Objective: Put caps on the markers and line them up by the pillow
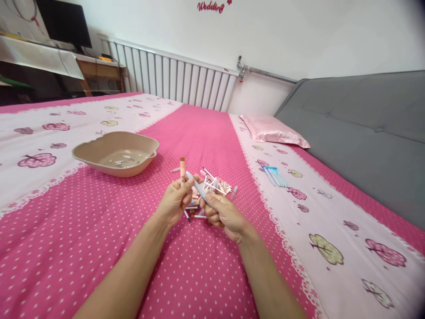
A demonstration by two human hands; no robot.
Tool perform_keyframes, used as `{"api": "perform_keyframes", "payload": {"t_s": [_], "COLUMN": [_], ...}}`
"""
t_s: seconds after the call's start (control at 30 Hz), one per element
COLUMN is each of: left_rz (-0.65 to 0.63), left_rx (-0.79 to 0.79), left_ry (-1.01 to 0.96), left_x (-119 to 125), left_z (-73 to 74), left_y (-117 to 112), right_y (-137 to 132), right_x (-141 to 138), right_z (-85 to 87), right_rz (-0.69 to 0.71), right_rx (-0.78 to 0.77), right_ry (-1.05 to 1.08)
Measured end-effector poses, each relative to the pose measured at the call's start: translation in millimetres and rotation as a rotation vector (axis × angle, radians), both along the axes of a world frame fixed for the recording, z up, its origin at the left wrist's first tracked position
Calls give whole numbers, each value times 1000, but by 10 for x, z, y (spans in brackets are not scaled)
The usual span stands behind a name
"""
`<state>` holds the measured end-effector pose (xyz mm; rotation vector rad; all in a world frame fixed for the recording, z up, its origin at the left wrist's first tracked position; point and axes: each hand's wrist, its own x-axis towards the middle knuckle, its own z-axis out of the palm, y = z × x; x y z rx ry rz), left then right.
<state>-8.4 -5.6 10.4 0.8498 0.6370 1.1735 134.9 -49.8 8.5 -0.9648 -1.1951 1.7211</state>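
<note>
My left hand point(174, 201) is closed round a peach-coloured pen barrel point(182, 168) that stands upright above the fingers. My right hand point(224, 215) is closed on a pale blue-grey pen part point(196, 185) that slants up toward the left hand, its tip close to the peach barrel. Both hands hover just above a small heap of loose pen parts point(214, 186), white, pink and peach, lying on the pink dotted bedspread point(99, 230).
A beige shallow bowl point(116, 153) sits to the left with a few small bits inside. A bundle of light-blue pens point(275, 176) lies to the right. Behind are a pink pillow point(274, 130), a grey headboard point(365, 133) and a white radiator point(172, 77).
</note>
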Motion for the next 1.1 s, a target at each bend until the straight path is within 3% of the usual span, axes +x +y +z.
{"api": "perform_keyframes", "payload": {"t_s": [0.1,0.23,0.33,0.5,0.7,0.83,1.1], "left_rz": [66,194,249,168,43,168,551], "left_rx": [-11,-26,-33,-17,64,54,-50], "left_ry": [-5,10,30,-56,-78,-21,67], "left_x": [14,32,32,-5,-13,22,-38], "left_z": [-18,-51,-50,19,50,-2,-71], "left_y": [11,38,45,15,-6,20,116], "right_y": [13,19,15,27,56,70,157], "right_x": [-42,-86,-95,-60,-2,32,230], "right_z": [-12,-6,3,-20,-28,-38,-125], "right_rz": [-97,-278,-352,-469,-484,-518,-712], "right_rx": [197,542,646,633,585,593,562], "right_ry": [-221,-694,-861,-881,-832,-858,-1008]}}
